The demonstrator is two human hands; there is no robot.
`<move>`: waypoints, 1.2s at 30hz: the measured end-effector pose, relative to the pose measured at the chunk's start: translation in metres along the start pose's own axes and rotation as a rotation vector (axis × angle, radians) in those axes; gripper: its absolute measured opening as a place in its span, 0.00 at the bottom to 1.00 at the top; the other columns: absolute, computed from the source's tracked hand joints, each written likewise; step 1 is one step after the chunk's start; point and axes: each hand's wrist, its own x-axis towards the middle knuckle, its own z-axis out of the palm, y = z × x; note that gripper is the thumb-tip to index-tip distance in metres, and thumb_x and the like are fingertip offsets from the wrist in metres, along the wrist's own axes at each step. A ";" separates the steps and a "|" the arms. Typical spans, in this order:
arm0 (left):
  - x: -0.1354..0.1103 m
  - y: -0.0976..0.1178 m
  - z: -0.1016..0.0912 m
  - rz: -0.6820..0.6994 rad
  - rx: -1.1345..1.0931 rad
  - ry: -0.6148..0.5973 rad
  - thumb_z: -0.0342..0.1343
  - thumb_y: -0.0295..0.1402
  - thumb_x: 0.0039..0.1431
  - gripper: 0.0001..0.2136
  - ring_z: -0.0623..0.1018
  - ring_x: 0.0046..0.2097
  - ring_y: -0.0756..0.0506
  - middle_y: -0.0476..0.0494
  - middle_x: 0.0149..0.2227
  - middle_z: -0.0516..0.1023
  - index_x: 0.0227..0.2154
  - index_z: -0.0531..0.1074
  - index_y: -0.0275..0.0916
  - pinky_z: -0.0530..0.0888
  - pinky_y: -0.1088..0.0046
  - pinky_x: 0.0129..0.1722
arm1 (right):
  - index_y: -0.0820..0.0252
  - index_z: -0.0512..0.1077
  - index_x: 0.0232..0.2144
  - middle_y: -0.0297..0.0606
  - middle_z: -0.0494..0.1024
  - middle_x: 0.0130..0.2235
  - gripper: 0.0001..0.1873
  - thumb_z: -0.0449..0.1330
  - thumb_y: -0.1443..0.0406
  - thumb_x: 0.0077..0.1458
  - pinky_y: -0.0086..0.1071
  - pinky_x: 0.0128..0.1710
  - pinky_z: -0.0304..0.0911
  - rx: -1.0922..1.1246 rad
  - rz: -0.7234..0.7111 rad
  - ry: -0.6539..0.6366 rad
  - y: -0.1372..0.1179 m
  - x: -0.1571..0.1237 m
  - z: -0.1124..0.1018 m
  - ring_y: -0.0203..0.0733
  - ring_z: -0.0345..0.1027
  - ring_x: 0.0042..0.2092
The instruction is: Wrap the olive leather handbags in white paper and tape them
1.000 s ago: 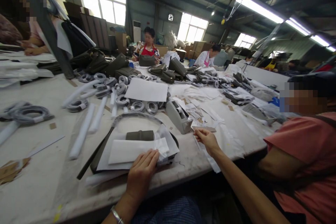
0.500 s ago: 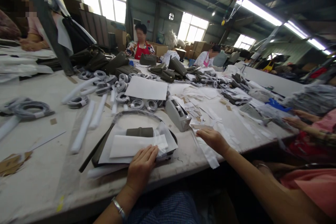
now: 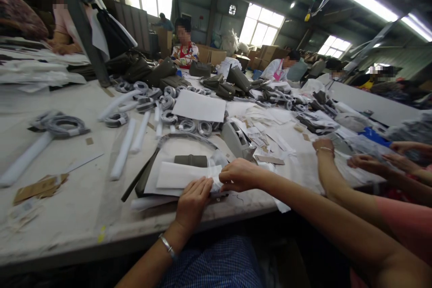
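Observation:
A flat olive-green bag (image 3: 191, 160) with a long strap lies near the table's front edge, mostly covered by a folded white wrapping paper (image 3: 178, 174). My left hand (image 3: 194, 200), a bracelet on its wrist, lies flat on the paper's near right part with fingers stretched out. My right hand (image 3: 238, 174) is closed in a pinch on the crumpled right end of the paper, touching my left fingertips. What lies under the paper is hidden.
A grey tape dispenser (image 3: 238, 137) stands just behind my right hand. White foam tubes (image 3: 123, 155), coiled wrapped straps (image 3: 64, 123) and a white sheet (image 3: 199, 105) lie farther back. A co-worker's hands (image 3: 367, 162) work at the right. Other people sit at the far side.
My right hand has moved left from the paper scraps beside the dispenser to the bag and pinched the paper's end. My left hand has stayed on the paper.

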 end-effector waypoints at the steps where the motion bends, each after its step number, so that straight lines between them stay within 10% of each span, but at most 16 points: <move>1: 0.000 0.000 0.001 0.002 -0.005 0.003 0.53 0.26 0.64 0.16 0.78 0.53 0.41 0.39 0.52 0.79 0.54 0.69 0.36 0.71 0.63 0.56 | 0.57 0.76 0.31 0.37 0.81 0.33 0.13 0.61 0.54 0.60 0.31 0.26 0.47 -0.019 0.001 -0.039 0.003 0.009 -0.001 0.41 0.73 0.34; 11: -0.004 -0.002 0.007 -0.004 -0.028 0.004 0.51 0.24 0.64 0.18 0.77 0.54 0.42 0.40 0.53 0.78 0.56 0.68 0.38 0.71 0.63 0.57 | 0.53 0.79 0.33 0.37 0.82 0.34 0.14 0.64 0.50 0.55 0.30 0.26 0.48 -0.118 -0.044 -0.365 0.016 0.068 -0.005 0.41 0.74 0.34; 36: -0.002 0.000 0.008 -0.025 -0.020 0.031 0.49 0.22 0.62 0.16 0.79 0.52 0.42 0.41 0.48 0.81 0.51 0.70 0.38 0.74 0.63 0.55 | 0.51 0.80 0.32 0.29 0.81 0.30 0.14 0.67 0.50 0.50 0.28 0.26 0.47 -0.036 -0.148 -0.342 0.050 0.102 0.002 0.35 0.68 0.29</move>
